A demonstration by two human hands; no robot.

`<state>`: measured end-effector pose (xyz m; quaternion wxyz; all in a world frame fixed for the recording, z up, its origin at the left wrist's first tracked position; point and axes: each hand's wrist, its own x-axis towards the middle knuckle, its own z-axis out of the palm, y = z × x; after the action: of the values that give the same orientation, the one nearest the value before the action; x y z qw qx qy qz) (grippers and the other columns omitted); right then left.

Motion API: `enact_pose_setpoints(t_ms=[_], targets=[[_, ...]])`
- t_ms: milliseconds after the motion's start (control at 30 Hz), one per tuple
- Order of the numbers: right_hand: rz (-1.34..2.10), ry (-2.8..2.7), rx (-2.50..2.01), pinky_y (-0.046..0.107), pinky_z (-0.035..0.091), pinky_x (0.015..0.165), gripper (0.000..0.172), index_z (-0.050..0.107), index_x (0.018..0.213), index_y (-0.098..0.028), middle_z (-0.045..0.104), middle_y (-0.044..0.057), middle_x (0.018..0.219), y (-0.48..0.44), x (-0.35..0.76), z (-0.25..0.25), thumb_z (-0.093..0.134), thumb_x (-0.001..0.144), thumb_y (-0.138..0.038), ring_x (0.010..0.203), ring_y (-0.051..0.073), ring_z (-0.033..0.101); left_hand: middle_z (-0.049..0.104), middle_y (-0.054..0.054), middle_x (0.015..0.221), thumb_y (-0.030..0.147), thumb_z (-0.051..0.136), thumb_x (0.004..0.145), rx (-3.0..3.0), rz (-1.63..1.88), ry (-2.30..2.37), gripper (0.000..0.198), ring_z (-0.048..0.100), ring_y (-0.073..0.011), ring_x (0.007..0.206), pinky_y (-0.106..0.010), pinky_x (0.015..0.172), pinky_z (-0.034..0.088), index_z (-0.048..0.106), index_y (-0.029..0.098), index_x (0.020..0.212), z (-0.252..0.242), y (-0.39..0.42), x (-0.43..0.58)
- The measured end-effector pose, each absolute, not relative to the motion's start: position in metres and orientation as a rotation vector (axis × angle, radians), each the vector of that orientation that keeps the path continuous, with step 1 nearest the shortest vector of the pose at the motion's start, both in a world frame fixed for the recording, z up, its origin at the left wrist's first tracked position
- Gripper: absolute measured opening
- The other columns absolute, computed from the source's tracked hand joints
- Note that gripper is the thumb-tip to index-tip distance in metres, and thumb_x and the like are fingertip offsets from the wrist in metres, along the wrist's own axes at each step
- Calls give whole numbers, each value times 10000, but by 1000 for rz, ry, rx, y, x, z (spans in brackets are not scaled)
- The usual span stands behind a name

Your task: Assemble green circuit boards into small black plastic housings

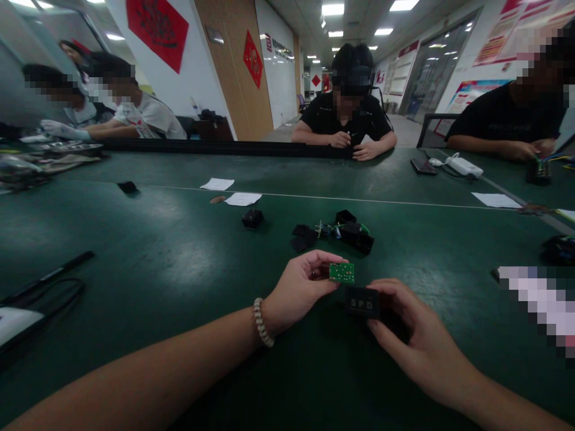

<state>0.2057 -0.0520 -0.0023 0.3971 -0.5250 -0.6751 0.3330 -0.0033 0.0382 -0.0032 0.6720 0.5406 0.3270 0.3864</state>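
- Both hands were closed over the counter (179, 251); the left hand (308, 280) pinched the green circuit board (342, 273), the right hand (415, 338) the black case (362, 302);
- the board sat at ten o'clock from the case; long axes ran roughly nine-to-three;
- far faces were hidden; contact was unclear.

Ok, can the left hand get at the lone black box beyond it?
Probably yes, with a forward stretch: the loose black parts lie right of the lone black box, off the direct path. The left hand holds the green circuit board, though, so would likely need freeing first.
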Motion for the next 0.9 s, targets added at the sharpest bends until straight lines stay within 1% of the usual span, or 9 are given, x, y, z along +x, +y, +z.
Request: enact_pose_setpoints(t_ms=[400, 600, 900], targets=[[835, -1726, -1331, 450, 628, 893, 287, 631, 1175, -258, 671, 75, 1151, -53, 207, -6, 611, 896, -197, 1034, 255, 724, 777, -67, 1138, 61, 786, 801, 1189, 894, 703, 274, 721, -187, 1039, -409, 1035, 538, 762, 161, 1055, -4, 38, -2], [843, -1723, -1312, 431, 628, 895, 281, 626, 1172, -263, 675, 71, 1147, -53, 207, -7, 614, 900, -191, 1039, 250, 720, 768, -66, 1146, 50, 777, 799, 1206, 886, 722, 311, 711, -195, 1053, -412, 1040, 532, 756, 168, 1086, -3, 38, -3], [839, -1734, -1332, 444, 629, 893, 269, 629, 1168, -255, 680, 74, 1143, -53, 207, -4, 609, 906, -203, 1022, 253, 722, 760, -74, 1159, 39, 756, 805, 1192, 867, 728, 334, 704, -209, 1087, -428, 1045, 534, 736, 168, 1113, -3, 38, -3]])
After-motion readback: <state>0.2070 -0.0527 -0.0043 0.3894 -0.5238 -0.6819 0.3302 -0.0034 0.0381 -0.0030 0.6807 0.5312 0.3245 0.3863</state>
